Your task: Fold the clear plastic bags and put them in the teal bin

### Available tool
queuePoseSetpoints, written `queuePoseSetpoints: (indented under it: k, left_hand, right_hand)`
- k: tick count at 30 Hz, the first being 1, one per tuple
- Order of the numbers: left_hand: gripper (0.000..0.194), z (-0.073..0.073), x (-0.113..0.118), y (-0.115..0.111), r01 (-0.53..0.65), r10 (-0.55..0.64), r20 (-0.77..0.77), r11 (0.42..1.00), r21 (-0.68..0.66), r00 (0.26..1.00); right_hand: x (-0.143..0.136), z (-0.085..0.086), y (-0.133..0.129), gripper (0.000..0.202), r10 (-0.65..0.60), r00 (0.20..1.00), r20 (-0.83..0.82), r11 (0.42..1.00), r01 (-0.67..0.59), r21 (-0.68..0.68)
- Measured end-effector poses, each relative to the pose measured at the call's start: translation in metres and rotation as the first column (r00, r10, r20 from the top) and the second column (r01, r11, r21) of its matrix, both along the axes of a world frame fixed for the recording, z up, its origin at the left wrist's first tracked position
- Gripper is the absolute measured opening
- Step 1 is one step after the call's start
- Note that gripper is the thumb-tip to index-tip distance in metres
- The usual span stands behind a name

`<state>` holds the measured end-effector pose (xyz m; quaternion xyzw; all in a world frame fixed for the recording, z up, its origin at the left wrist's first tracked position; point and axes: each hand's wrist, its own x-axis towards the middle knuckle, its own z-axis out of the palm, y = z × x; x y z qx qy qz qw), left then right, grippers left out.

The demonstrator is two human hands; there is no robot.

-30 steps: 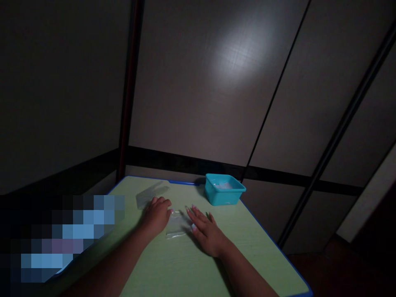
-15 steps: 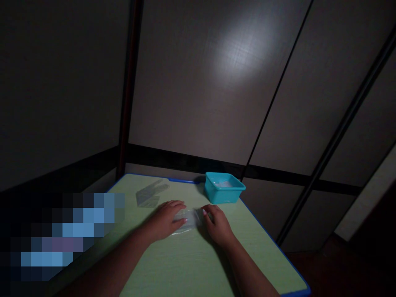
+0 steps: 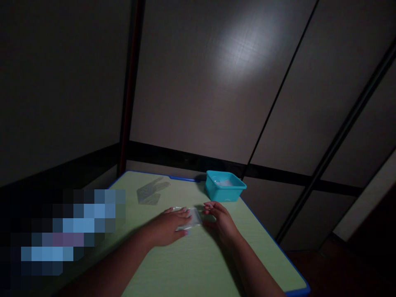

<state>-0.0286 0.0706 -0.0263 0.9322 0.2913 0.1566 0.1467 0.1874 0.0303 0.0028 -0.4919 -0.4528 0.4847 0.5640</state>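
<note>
Under the flattened left hand (image 3: 167, 227), the clear, rectangular plastic packet (image 3: 194, 218) seems light, limp and slippery, best pinched along its edge beside the curled right hand (image 3: 224, 219), whose grip is unclear.

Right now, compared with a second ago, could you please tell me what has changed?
The left hand moved right, now lying over the clear flat plastic packet, which shifted slightly right. The right hand curled and drew rightward. The turquoise rectangular plastic basket and flat grey translucent pieces stayed put.

1 bright glow (image 3: 249, 51) marks the dim panelled wall (image 3: 192, 107).
</note>
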Motion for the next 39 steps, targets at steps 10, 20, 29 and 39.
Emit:
queuePoseSetpoints:
  k: [10,20,29,39]
  left_hand:
    - [0.054,0.0,0.001,-0.002,-0.02,0.02,0.01,1.0,0.023,1.0]
    - [0.048,0.004,0.001,-0.004,-0.011,0.012,-0.028,1.0,0.015,1.0]
    - [0.037,0.006,0.0,-0.007,-0.013,0.013,-0.041,1.0,0.0,0.999]
    - [0.063,0.009,0.005,-0.011,-0.043,0.044,0.029,0.999,-0.019,0.999]
  right_hand:
    - [0.0,0.001,-0.001,0.024,0.182,0.97,-0.161,0.983,-0.174,0.063]
    - [-0.001,-0.002,0.003,0.022,-0.01,1.0,0.014,1.0,0.01,-0.015]
    - [0.008,0.003,0.001,0.023,0.07,0.995,-0.073,0.94,-0.09,-0.329]
    - [0.0,-0.006,-0.001,0.037,0.262,0.962,0.074,0.955,-0.248,-0.161]
